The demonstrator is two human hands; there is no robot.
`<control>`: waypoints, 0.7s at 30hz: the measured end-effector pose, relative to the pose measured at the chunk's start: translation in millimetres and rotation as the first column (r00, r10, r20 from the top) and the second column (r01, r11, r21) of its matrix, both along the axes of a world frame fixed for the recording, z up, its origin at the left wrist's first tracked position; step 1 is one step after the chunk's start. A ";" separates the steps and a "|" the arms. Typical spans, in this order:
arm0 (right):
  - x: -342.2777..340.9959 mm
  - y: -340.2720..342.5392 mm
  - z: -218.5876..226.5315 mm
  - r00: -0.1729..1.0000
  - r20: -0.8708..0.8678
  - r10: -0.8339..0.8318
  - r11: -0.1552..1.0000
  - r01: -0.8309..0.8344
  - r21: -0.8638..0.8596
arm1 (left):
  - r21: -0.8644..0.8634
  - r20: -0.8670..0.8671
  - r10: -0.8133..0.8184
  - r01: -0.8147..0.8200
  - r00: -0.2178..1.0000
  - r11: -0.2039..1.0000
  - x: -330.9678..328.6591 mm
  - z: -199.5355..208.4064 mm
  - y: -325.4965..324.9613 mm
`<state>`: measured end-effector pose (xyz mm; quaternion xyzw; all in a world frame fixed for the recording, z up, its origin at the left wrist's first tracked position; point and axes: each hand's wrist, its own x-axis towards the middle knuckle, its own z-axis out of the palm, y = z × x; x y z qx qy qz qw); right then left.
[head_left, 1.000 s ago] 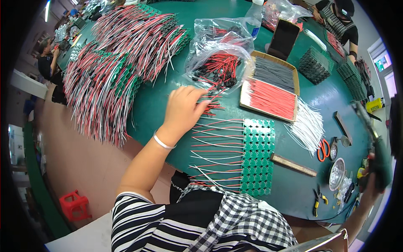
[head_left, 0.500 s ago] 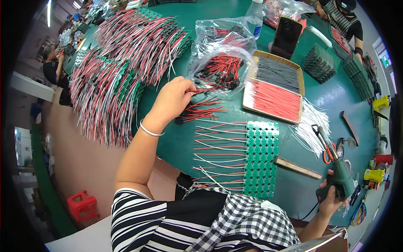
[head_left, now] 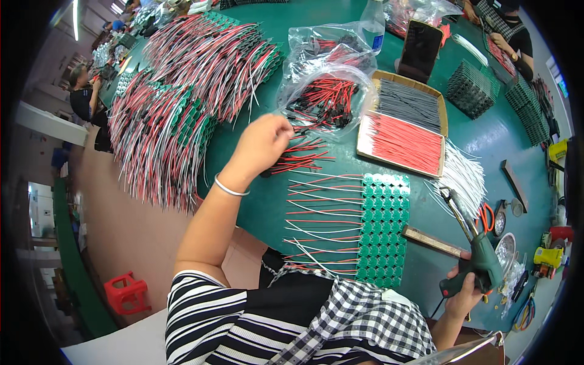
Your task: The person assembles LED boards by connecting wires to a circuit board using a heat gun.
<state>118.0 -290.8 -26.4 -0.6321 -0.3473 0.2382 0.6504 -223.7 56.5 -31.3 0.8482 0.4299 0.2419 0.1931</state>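
Note:
My left hand (head_left: pixel 260 146), fingers curled together, hovers over a small pile of red and black wire leads (head_left: pixel 304 157); whatever it may pinch is hidden. Just beyond it lies an open clear plastic bag (head_left: pixel 365 91) full of similar red leads with black ends. In my right hand (head_left: pixel 463 297) is a green soldering gun (head_left: pixel 486 258), its metal tip pointing up and away, over the table's right side. Between the hands lies a panel of green circuit boards (head_left: pixel 384 231), with red and white wires (head_left: pixel 322 213) running out from its left side.
A cardboard box (head_left: pixel 398 165) holds black and red wires, with loose white wires (head_left: pixel 462 173) beside it. A wooden bar (head_left: pixel 435 241) lies right of the panel. Wired boards (head_left: pixel 158 134) are heaped at left. A phone (head_left: pixel 420 52) and bottle (head_left: pixel 371 27) stand behind; co-workers sit farther off.
My right hand has brought the soldering gun a little left, toward the panel. My left hand has shifted slightly, its fingers curling in more near the bag. The whole view has moved a bit.

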 end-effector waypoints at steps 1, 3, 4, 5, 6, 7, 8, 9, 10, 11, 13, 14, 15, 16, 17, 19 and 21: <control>-2.2 1.6 -1.1 0.999 -0.042 -0.021 1.000 0.021 0.014 | -0.010 -0.078 0.008 -0.009 0.997 1.000 1.9 -6.2 0.7; -7.8 4.2 -1.5 0.998 -0.054 -0.015 1.000 0.015 0.007 | 0.039 -0.176 0.044 -0.038 0.983 0.999 8.9 -16.6 1.9; -9.4 5.2 -1.7 0.998 -0.067 -0.005 1.000 0.005 0.001 | 0.039 -0.176 0.042 -0.036 0.983 0.999 8.9 -19.1 1.5; -9.7 4.7 -2.0 0.999 -0.043 0.022 1.000 -0.022 -0.002 | 0.154 -0.185 0.031 -0.002 0.982 0.988 10.3 -21.2 0.1; -10.4 3.8 -2.5 0.999 -0.043 0.019 1.000 -0.019 -0.004 | 0.267 -0.195 0.023 0.031 0.980 0.963 11.5 -22.6 -0.6; -11.3 2.8 -3.2 0.998 -0.042 0.043 0.999 -0.043 -0.014 | 0.265 -0.195 0.020 0.033 0.981 0.964 12.0 -22.6 -0.4; -10.9 2.2 -4.3 0.997 -0.039 0.066 0.997 -0.067 -0.023 | 0.243 -0.194 0.034 0.014 0.980 0.970 12.8 -21.5 0.8; -10.3 0.6 -7.2 0.997 -0.049 0.055 0.998 -0.057 -0.030 | 0.220 -0.194 0.049 -0.005 0.980 0.975 13.1 -21.0 2.1; -10.0 2.0 -6.7 0.997 -0.048 0.055 0.998 -0.057 -0.031 | 0.220 -0.193 0.049 -0.005 0.980 0.975 13.0 -21.3 2.9; -11.5 3.6 -6.2 0.996 -0.065 0.059 0.997 -0.062 -0.042 | 0.205 -0.217 0.051 -0.005 0.975 0.979 11.4 -21.6 2.9; -10.4 6.7 -5.3 0.994 -0.085 0.064 0.996 -0.069 -0.053 | 0.189 -0.244 0.052 -0.006 0.968 0.982 11.6 -20.7 2.6; -8.1 7.9 -4.3 0.994 -0.074 0.080 0.994 -0.085 -0.069 | 0.156 -0.242 0.057 -0.019 0.969 0.988 13.1 -17.6 1.5; -5.9 8.7 -3.8 0.993 -0.064 0.096 0.991 -0.102 -0.086 | 0.123 -0.240 0.062 -0.033 0.969 0.992 14.4 -15.2 0.9; -3.7 8.9 -4.0 0.993 -0.068 0.097 0.991 -0.103 -0.091 | 0.118 -0.243 0.061 -0.033 0.968 0.992 15.5 -13.9 1.2; -1.5 9.8 -4.3 0.993 -0.065 0.101 0.990 -0.106 -0.088 | 0.100 -0.275 0.061 -0.035 0.959 0.994 15.9 -11.6 2.4; 3.6 11.3 -3.8 0.992 -0.068 0.107 0.989 -0.113 -0.090 | 0.077 -0.311 0.062 -0.040 0.948 0.996 15.4 -13.6 3.6; 6.1 14.5 -1.4 0.988 -0.091 0.124 0.985 -0.133 -0.105 | 0.140 -0.292 0.047 -0.006 0.955 0.990 13.6 -19.1 5.8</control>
